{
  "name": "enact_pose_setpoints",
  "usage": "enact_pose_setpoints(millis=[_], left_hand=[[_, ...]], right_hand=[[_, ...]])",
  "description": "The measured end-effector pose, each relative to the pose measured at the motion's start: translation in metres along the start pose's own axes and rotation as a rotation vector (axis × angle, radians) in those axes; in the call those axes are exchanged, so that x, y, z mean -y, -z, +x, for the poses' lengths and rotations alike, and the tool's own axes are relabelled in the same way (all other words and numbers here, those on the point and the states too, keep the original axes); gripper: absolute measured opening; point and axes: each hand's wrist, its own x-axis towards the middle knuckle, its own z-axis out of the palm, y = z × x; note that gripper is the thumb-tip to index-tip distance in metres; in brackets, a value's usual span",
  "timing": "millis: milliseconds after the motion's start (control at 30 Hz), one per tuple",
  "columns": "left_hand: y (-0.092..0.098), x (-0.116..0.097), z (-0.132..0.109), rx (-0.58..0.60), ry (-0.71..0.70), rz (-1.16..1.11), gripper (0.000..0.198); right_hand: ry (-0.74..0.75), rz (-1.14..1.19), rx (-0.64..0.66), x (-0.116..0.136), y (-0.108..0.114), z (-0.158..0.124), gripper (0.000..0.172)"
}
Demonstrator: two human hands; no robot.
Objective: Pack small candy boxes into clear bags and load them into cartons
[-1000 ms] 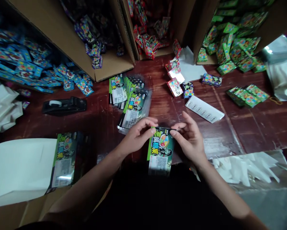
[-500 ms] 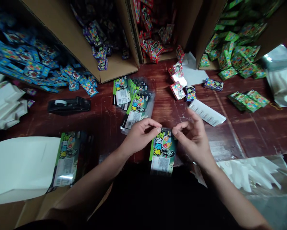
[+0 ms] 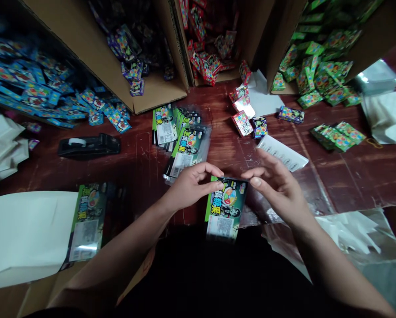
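Observation:
A printed candy package (image 3: 224,210), green and black with a clear shiny covering, stands in front of my body at the table's near edge. My left hand (image 3: 198,183) is closed on its top left corner, thumb in front and fingers behind. At the top right corner is my right hand (image 3: 277,187), thumb and fingers apart, a fingertip at or very near the package's edge. Just beyond my left hand lies a matching package (image 3: 188,148) on a fanned stack of printed packages (image 3: 164,126).
Cardboard boxes along the back hold blue (image 3: 35,88), purple (image 3: 131,66), red (image 3: 207,66) and green candy boxes (image 3: 323,79). A tape dispenser (image 3: 88,145) sits at left, another package (image 3: 87,221) nearer. A white label sheet (image 3: 282,152) lies beyond my right hand.
My right hand has moved slightly right, its thumb now off the package corner and farther from the fingers. My left hand keeps its pinch. The whole view has shifted a little.

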Motion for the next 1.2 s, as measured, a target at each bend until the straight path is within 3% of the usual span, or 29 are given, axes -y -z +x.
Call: enact_pose_setpoints(millis=[67, 133, 233, 333, 467, 567, 700, 767, 833, 900, 967, 1067, 1133, 1200], left_hand=[[-0.003, 0.002, 0.001, -0.02, -0.003, 0.013, 0.021], [-0.005, 0.002, 0.002, -0.021, -0.005, 0.027, 0.02], [-0.007, 0.001, 0.003, -0.02, -0.007, 0.066, 0.018], [-0.008, -0.001, 0.002, -0.023, -0.003, 0.087, 0.019], [-0.007, -0.001, 0.0, -0.042, -0.012, 0.07, 0.019], [-0.008, 0.001, -0.006, -0.054, -0.042, 0.078, 0.019], [0.001, 0.007, -0.022, -0.094, -0.088, 0.07, 0.023], [0.012, 0.008, -0.039, -0.184, -0.107, 0.047, 0.025], [0.024, 0.002, -0.065, -0.36, -0.134, 0.111, 0.03], [0.033, -0.008, -0.1, -0.586, -0.161, 0.293, 0.041], [0.042, -0.022, -0.139, -0.798, -0.153, 0.53, 0.05], [0.056, -0.037, -0.187, -1.074, -0.016, 0.883, 0.044], [0.067, -0.039, -0.207, -1.15, 0.133, 1.116, 0.049], [0.076, -0.031, -0.216, -1.082, 0.3, 1.294, 0.059]], right_hand=[[0.055, -0.134, 0.04, 0.011, 0.01, 0.006, 0.036], [0.098, -0.285, 0.167, 0.022, 0.015, 0.015, 0.021], [0.135, -0.47, 0.389, 0.031, 0.012, 0.029, 0.016], [0.144, -0.623, 0.415, 0.028, 0.003, 0.036, 0.012], [0.218, -0.689, 0.318, 0.018, -0.005, 0.035, 0.02], [0.322, -0.719, 0.319, 0.015, -0.006, 0.03, 0.017], [0.29, -0.7, 0.479, 0.004, -0.009, 0.04, 0.027], [0.22, -0.636, 0.591, -0.002, -0.023, 0.055, 0.031], [0.186, -0.546, 0.625, -0.002, -0.051, 0.073, 0.029], [0.185, -0.419, 0.581, 0.003, -0.092, 0.091, 0.025], [0.185, -0.273, 0.539, 0.007, -0.146, 0.106, 0.024], [0.202, -0.224, 0.554, 0.007, -0.239, 0.121, 0.018], [0.224, -0.345, 0.6, 0.006, -0.296, 0.12, 0.014], [0.238, -0.405, 0.623, 0.005, -0.336, 0.113, 0.013]])
